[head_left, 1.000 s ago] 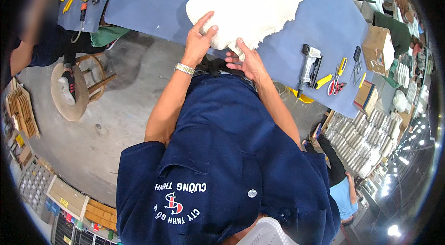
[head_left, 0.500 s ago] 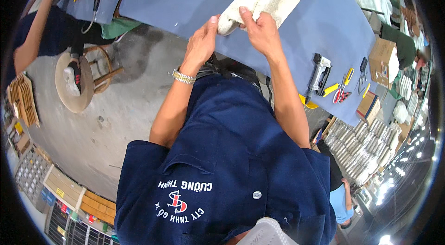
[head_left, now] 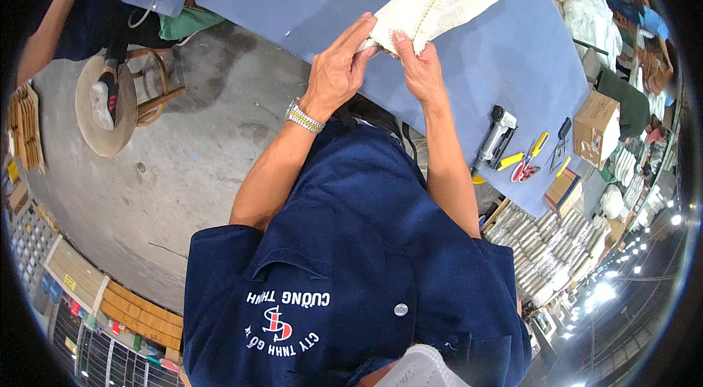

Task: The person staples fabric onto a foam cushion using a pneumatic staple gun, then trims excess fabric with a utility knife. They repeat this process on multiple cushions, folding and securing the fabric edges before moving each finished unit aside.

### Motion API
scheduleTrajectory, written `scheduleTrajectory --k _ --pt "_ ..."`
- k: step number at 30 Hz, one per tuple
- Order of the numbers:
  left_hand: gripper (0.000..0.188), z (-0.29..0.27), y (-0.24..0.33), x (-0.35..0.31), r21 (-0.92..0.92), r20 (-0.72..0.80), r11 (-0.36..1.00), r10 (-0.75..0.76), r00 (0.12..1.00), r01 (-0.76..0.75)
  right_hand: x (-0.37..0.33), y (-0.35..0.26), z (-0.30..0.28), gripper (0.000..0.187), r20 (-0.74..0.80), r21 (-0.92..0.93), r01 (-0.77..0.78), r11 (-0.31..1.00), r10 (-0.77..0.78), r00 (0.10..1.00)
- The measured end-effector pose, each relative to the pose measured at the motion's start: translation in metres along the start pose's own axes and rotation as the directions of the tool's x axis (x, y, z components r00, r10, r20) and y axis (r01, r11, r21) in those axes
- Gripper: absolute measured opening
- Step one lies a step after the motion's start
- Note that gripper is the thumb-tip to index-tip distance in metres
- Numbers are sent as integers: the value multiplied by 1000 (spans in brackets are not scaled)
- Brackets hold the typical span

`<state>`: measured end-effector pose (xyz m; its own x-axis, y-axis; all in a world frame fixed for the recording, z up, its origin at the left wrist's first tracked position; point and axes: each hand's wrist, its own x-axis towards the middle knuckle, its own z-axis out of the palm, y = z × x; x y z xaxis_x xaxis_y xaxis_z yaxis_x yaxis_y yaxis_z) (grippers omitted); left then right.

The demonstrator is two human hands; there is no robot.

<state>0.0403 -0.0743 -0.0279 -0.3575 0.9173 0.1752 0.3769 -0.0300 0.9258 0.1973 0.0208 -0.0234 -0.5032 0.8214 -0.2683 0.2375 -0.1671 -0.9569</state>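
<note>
A cream, textured fabric piece (head_left: 447, 2) with a seam along it, like a sewn cover, lies over the far middle of the blue-grey table. My left hand (head_left: 338, 72) grips its near left corner, fingers nearly straight along the edge and thumb tucked below. At the near right corner, my right hand (head_left: 420, 73) pinches the cloth, thumb on top and fingers curled under. Between the two hands the near end is bunched, and what lies inside it is hidden.
On the table's right side lie an air stapler (head_left: 496, 138), a yellow cutter (head_left: 510, 161), red-and-yellow scissors (head_left: 529, 160) and dark pliers (head_left: 561, 139). A cardboard box (head_left: 594, 127) stands beyond them. At left are a round stool (head_left: 106, 105) and another person's arm (head_left: 51, 24).
My left hand has turned and flattened against the fabric's corner. The right thumb has shifted along the near edge, and the cloth's near end is reshaped. The whole view has shifted slightly.
</note>
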Motion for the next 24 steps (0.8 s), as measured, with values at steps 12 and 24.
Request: scheduleTrajectory --k 12,24 --pt "51 9 -7 -5 168 24 973 155 988 -157 -7 25 -1 29 -45 76 69 995 -66 997" --pt "73 20 6 21 127 318 992 -44 947 3 23 50 -64 72 -222 664 -156 731 392 893"
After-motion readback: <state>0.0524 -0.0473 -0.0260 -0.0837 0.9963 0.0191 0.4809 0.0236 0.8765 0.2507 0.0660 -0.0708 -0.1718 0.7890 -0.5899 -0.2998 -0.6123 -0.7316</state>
